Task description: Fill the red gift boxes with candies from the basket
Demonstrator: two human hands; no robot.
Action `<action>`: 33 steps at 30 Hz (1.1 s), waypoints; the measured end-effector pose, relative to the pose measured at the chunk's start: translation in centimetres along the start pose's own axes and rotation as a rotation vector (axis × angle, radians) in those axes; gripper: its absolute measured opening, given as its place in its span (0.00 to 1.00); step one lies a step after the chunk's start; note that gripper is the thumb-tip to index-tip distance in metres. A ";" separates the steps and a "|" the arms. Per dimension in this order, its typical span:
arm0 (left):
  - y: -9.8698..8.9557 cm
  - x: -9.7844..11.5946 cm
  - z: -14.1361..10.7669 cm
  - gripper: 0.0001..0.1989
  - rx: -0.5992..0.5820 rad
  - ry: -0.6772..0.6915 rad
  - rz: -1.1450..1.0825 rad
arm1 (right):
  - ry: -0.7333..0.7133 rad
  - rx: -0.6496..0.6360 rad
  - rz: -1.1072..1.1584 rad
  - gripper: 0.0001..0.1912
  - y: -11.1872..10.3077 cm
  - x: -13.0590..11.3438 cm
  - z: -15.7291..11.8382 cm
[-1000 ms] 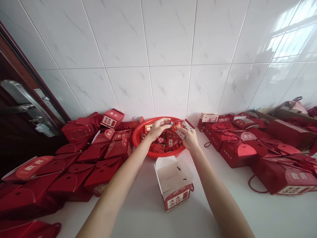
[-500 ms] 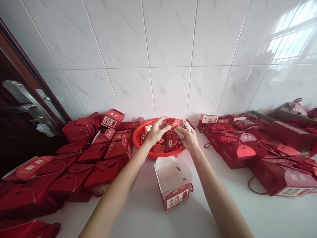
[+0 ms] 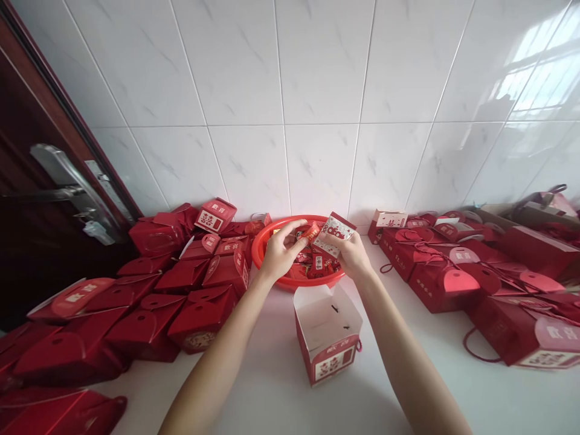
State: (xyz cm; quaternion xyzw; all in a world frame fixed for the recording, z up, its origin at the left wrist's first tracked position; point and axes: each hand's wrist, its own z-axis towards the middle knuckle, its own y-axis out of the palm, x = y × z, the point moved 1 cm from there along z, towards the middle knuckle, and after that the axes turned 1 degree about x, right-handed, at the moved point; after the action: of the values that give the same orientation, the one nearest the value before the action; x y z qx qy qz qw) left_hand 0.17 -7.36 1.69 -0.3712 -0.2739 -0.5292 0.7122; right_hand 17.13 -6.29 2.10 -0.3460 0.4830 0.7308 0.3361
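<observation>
Over a red plastic basket [image 3: 259,254] of wrapped sweets, both hands are at work. My left hand [image 3: 281,251] pinches a small red-wrapped candy [image 3: 310,234] between thumb and fingers. My right hand [image 3: 352,254] is closed on a white packet [image 3: 336,232] with red print and a red top edge. The candy and the packet are close together. Beneath them, more wrapped sweets [image 3: 319,264] fill the basket. Just in front of the basket stands an open red and white gift box [image 3: 330,356], its flaps up, with small dark marks visible inside.
Rows of red gift boxes [image 3: 145,323] cover the left side of the white table [image 3: 267,386]. More red boxes [image 3: 444,281] with cords stand on the right, near a cardboard carton [image 3: 493,217]. Behind is a tiled wall [image 3: 244,78]; a door handle [image 3: 75,190] is at left.
The white packet and the red candy have come a little apart, and the packet shows more fully. The whole view has shifted slightly, so things appear further right.
</observation>
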 end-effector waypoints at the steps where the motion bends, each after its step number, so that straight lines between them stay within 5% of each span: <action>1: -0.2 0.3 -0.1 0.20 -0.016 0.015 0.002 | -0.015 -0.012 -0.021 0.12 0.1 -0.1 -0.1; 14: -0.9 3.3 -0.9 0.19 -0.141 -0.042 -0.028 | -0.094 -0.078 -0.193 0.11 1.3 -2.1 -1.6; 26: -1.2 4.5 -1.1 0.14 -0.091 0.084 0.088 | -0.127 -0.097 -0.160 0.09 1.6 -2.9 -2.0; 33: -1.2 5.0 -1.3 0.15 -0.159 0.035 0.047 | -0.114 -0.095 -0.186 0.13 1.9 -3.5 -2.3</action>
State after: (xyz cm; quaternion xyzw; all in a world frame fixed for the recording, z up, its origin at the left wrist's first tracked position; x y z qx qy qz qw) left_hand 0.45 -11.39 5.10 -0.4237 -0.2098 -0.5386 0.6975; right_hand 17.91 -9.61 5.23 -0.3627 0.3936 0.7371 0.4126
